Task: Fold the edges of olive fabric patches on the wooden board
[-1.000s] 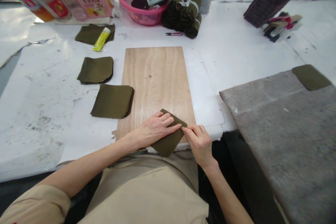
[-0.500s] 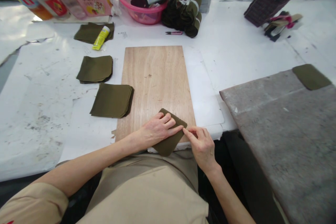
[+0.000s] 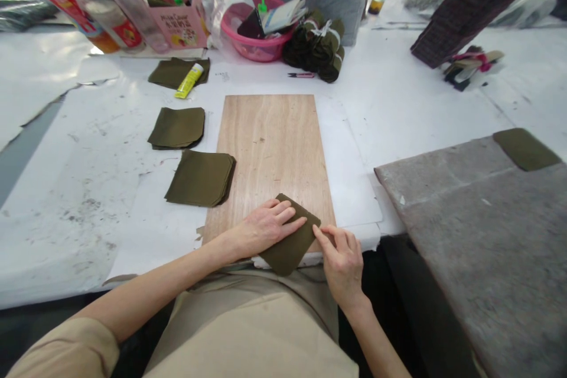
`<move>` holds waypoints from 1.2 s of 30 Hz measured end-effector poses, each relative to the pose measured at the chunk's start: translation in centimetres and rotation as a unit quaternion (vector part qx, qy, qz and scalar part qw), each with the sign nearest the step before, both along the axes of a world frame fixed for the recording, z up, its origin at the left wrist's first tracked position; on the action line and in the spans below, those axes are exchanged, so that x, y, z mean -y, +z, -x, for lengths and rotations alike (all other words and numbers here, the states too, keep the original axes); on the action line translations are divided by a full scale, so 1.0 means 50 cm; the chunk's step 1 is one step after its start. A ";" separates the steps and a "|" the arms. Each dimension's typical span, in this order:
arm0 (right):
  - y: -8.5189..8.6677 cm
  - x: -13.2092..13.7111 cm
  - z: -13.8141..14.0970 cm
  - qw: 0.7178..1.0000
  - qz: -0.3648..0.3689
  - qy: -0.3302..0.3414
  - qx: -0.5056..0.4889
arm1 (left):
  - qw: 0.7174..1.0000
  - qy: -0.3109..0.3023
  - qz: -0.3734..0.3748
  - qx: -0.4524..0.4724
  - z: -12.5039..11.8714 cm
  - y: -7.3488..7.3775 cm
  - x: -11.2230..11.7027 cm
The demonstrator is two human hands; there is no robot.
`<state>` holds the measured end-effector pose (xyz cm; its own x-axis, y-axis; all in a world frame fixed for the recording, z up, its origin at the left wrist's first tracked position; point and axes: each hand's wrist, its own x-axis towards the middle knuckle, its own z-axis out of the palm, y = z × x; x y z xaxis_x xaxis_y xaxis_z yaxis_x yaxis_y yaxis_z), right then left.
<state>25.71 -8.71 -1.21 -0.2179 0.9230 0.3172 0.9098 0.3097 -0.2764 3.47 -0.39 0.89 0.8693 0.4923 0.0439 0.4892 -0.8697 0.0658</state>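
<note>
The green cloth square (image 3: 290,242) lies in the low middle of the frame. It sits turned like a diamond on the near end of the wooden board (image 3: 274,147). Its lowest corner hangs a little past the edge of the counter (image 3: 398,100).

The left hand (image 3: 266,227) lies flat on the cloth with the fingers out straight and close together. It seems to press down so the cloth cannot slide. The right hand (image 3: 343,254) is at the cloth's right corner. Its first finger and thumb look to pinch the edge there, maybe to line it up or make a fold.

The board is smooth and hard, which looks good for pressing cloth flat.

To the left of the board are two neat stacks of the same green cloth, a near stack (image 3: 201,178) and a far stack (image 3: 177,127). They are close by, likely so they are easy to grab. Higher up on the left, a yellow tube (image 3: 189,81) rests on more green cloth (image 3: 172,71).

At the top middle are a pink bowl (image 3: 254,41) full of small things and a bundle of rolled cloth (image 3: 316,47). Small snips (image 3: 301,75) lie just below them.

On the right is a big grey pad (image 3: 478,230) with one green piece (image 3: 526,149) on its far corner.
</note>
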 end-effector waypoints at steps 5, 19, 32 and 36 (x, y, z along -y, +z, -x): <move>-0.010 0.003 -0.006 1.000 0.003 0.000 0.015 | 0.996 0.080 -0.021 0.015 0.042 -0.012 -0.002; 0.034 -0.051 0.003 0.997 0.011 -0.006 -0.079 | 0.963 0.202 0.055 0.172 0.080 -0.016 -0.029; 0.029 -0.142 0.107 0.991 0.109 -0.046 0.055 | 0.972 0.161 0.088 0.148 0.058 -0.009 -0.075; 0.030 -0.150 0.100 0.994 0.109 -0.017 0.008 | 0.970 0.159 0.102 0.151 0.057 -0.011 -0.084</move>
<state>20.72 -1.23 0.28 -0.1885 0.9765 0.1048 0.9239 0.2125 -0.3183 0.64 3.79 0.35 0.6337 0.7595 0.1470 0.6627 -0.6310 0.4032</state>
